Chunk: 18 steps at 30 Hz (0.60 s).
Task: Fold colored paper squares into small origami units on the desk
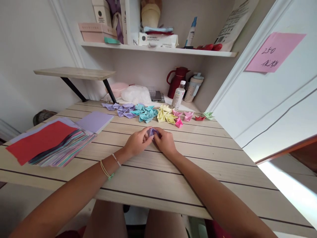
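Observation:
Between my fingers, low over the table, is a small folded piece of purple paper [153, 132]. My left hand [139, 141] pinches it from the left, and my right hand [163, 140] grips its right side. The fingers cover much of the paper, so its exact shape is partly hidden. Just beyond my hands lies a row of folded paper boats: purple ones [125, 110], blue ones [146, 113], yellow ones [166, 114], pink ones [188, 116], a red one [199, 118] and a green one [208, 115].
At the left is a fanned stack of coloured paper [66, 148] with a red sheet [44, 140] on top and a purple sheet [95, 121] beside it. Behind the boats stand a plastic bottle [177, 97], a dark red jug [177, 81] and a tumbler [194, 88]. A small raised shelf [74, 72] overhangs the back left.

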### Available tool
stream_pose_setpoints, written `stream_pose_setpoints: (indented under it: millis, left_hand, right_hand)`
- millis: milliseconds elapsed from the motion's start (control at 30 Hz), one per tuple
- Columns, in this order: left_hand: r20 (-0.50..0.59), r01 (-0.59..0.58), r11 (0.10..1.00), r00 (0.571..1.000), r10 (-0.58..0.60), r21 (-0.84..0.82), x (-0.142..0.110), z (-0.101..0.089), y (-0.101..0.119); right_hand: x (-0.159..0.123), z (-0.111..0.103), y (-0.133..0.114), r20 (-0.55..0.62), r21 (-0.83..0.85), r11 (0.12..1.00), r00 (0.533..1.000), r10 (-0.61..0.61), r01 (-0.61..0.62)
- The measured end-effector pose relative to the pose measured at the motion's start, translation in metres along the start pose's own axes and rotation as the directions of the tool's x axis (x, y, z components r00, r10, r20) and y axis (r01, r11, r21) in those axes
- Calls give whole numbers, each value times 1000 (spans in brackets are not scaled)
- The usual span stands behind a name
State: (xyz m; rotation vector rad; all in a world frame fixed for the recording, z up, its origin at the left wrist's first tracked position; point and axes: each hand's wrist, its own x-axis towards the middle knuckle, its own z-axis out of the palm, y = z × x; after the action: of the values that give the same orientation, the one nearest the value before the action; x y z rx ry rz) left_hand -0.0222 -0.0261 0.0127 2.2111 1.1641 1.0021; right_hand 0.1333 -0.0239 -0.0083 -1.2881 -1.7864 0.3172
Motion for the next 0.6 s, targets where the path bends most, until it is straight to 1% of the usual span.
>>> stream_pose_setpoints:
  millis: [100,167,233,367,433,533,600]
  left_hand:
    - [-16,29,990,999,-31,-138,0,2,0]
    - [-33,51,969,998,-61,-242,1,3,-1]
    - [-24,85,939,995,-99,-334,2,4,-3]
    - [55,185,829,981,-184,-528,7,7,-11]
    - [62,209,771,974,-216,-602,9,7,-16]
    - [-4,193,714,964,-265,-673,13,6,-21]
    - [-59,179,687,950,-307,-705,15,4,-22]
  right_hand:
    - [3,-1,4,-15,171,985,1000,5,-2]
    - [4,-2,7,16,251,967,999,42,-45]
    - [6,-3,9,56,304,948,995,78,-92]
    - [6,-3,8,96,416,900,991,97,-129]
    - [5,-3,7,105,482,864,989,108,-146]
    - [6,-1,7,132,576,800,985,113,-169]
    - [6,0,8,144,631,754,983,116,-181]
